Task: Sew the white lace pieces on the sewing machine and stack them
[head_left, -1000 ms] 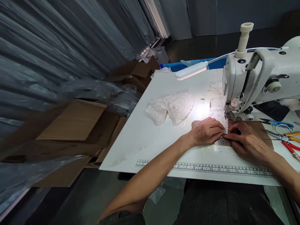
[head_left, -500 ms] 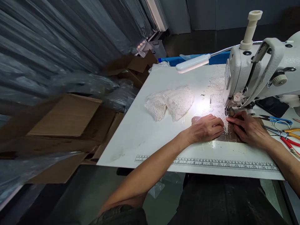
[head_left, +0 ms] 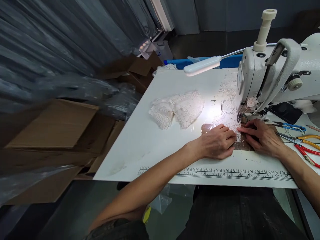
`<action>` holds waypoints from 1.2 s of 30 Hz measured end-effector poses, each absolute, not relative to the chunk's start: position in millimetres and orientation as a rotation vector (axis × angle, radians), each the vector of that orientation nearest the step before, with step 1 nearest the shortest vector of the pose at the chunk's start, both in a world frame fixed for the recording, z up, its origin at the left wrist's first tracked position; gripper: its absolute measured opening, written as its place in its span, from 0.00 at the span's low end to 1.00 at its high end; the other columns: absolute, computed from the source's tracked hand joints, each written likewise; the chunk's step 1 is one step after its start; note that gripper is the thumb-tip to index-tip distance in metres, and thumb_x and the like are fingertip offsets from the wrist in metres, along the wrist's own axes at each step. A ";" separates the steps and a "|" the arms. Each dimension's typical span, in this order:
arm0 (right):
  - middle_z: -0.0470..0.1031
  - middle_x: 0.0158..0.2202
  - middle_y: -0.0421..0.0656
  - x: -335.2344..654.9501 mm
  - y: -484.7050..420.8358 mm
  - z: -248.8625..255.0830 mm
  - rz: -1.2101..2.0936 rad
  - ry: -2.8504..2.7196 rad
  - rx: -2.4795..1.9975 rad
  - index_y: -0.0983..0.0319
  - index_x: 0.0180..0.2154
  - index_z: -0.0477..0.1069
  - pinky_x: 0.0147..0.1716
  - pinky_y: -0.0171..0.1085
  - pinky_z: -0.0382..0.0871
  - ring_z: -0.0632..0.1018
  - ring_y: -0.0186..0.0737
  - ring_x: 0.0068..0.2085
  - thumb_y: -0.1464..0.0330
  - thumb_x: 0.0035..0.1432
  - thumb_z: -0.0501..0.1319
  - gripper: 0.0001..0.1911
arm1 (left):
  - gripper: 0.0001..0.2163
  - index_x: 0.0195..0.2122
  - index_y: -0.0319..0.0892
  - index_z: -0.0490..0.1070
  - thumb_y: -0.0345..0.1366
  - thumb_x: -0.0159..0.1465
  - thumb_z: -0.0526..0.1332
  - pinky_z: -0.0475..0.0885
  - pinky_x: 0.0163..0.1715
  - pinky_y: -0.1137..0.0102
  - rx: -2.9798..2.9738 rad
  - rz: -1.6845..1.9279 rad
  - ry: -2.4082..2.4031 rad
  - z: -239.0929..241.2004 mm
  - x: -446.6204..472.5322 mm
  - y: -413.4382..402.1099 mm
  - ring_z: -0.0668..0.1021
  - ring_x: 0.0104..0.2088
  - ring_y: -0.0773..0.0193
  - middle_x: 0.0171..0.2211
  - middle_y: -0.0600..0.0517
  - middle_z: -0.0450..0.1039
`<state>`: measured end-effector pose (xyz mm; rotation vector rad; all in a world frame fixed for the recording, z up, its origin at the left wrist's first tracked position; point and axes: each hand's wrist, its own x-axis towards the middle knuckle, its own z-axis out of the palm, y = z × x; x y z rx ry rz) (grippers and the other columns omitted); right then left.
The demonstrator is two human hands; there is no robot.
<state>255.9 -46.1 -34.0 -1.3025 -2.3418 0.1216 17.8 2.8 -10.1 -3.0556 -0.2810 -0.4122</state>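
Note:
A strip of white lace fabric (head_left: 228, 116) runs under the needle area of the white sewing machine (head_left: 270, 76), and its near end lies between my hands. My left hand (head_left: 220, 142) is closed at the lace's left edge, its fingers curled and the tips partly hidden. From the other side, my right hand (head_left: 263, 136) pinches the lace's right edge with its fingertips, just in front of the presser foot (head_left: 239, 117). Beneath both hands is a shiny brown plate (head_left: 207, 127). A pair of joined white lace cups (head_left: 177, 108) rests on the table to the left.
Blue-handled snips (head_left: 291, 126), yellow-handled scissors (head_left: 308, 137) and a red-handled tool (head_left: 306, 155) lie by my right wrist. A lamp (head_left: 202, 66) lights the white table (head_left: 125, 146), which has a printed ruler (head_left: 232, 174). Cardboard boxes (head_left: 57, 123) stand at left.
My left hand has drawn slightly toward me, its fingers more curled. My right hand stays at the lace edge. The whole view has shifted a little.

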 end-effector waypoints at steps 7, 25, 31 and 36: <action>0.73 0.44 0.49 254.2 -47.5 -30.3 -0.011 -2.386 -1.229 0.55 0.51 0.79 0.40 0.45 0.74 0.75 0.45 0.42 0.67 0.67 0.54 0.17 | 0.13 0.33 0.39 0.77 0.38 0.64 0.55 0.69 0.43 0.62 -3.121 -0.335 -0.242 -2.8 22.7 16.9 0.74 0.31 0.61 0.33 0.47 0.76; 0.72 0.45 0.50 239.8 -42.4 -22.2 -0.041 -2.470 -1.697 0.52 0.56 0.75 0.22 0.33 0.59 0.73 0.42 0.35 0.64 0.66 0.52 0.21 | 0.13 0.37 0.38 0.76 0.39 0.66 0.53 0.67 0.55 0.56 -3.049 -0.473 -0.397 -10.0 18.7 17.9 0.75 0.34 0.61 0.38 0.48 0.76; 0.73 0.45 0.50 234.5 -39.0 -18.1 -0.055 -2.459 -1.893 0.50 0.57 0.74 0.18 0.33 0.52 0.73 0.42 0.32 0.62 0.66 0.51 0.22 | 0.15 0.42 0.35 0.75 0.39 0.66 0.52 0.67 0.55 0.55 -3.075 -0.482 -0.420 -11.8 17.8 21.7 0.76 0.35 0.60 0.42 0.45 0.76; 0.74 0.43 0.49 240.8 -43.0 -18.2 -0.029 -2.458 -1.641 0.53 0.57 0.74 0.21 0.34 0.63 0.73 0.39 0.31 0.64 0.66 0.50 0.23 | 0.16 0.45 0.35 0.74 0.39 0.66 0.52 0.67 0.56 0.55 -3.119 -0.459 -0.449 -13.8 18.5 23.3 0.77 0.38 0.58 0.44 0.44 0.75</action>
